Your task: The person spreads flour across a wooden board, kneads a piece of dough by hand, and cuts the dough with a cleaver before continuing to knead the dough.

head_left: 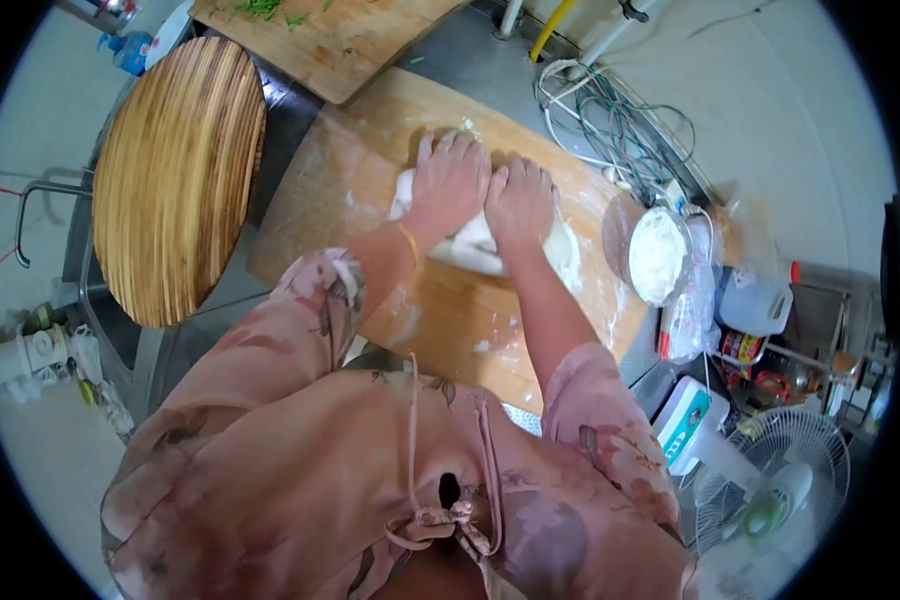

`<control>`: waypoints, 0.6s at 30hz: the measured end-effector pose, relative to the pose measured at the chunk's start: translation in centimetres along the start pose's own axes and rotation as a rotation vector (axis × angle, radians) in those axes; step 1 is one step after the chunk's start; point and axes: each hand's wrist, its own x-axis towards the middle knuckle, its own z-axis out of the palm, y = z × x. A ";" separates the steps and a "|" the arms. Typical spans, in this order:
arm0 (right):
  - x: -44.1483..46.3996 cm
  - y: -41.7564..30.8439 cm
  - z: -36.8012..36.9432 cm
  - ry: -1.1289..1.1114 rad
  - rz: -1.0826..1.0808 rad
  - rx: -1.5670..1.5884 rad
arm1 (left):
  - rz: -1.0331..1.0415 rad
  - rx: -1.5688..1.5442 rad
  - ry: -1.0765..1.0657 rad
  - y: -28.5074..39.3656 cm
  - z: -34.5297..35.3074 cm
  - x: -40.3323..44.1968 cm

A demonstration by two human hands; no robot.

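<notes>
A thick mass of white dough (468, 250) lies on a floured wooden board (450, 320). My left hand (452, 185), with a yellow band at the wrist, presses on the dough from above, its fingers bent over the far side. Right beside it, my right hand (522, 205) bears down on the dough the same way, the thumbs close together. Both hands cover much of the dough, and the undersides of the fingers are hidden.
At the left stands an oval striped wooden board (180, 180). Another cutting board (330, 40) with chopped greens (260, 8) overlaps the far edge. To the right are a bowl of flour (658, 256), tangled cables (610, 120), a plastic jug (755, 300) and a fan (770, 490).
</notes>
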 end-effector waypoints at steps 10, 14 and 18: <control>-16.2 -0.8 -6.3 -0.012 -0.153 0.237 | 0.093 -0.224 -0.065 3.5 -5.8 -15.3; -22.0 2.2 -1.5 0.056 -0.331 0.116 | 0.277 -0.046 0.045 2.7 -2.9 -20.9; -17.0 2.2 -1.7 -0.106 -0.272 -0.049 | 0.315 -0.025 0.016 2.1 -3.2 -16.2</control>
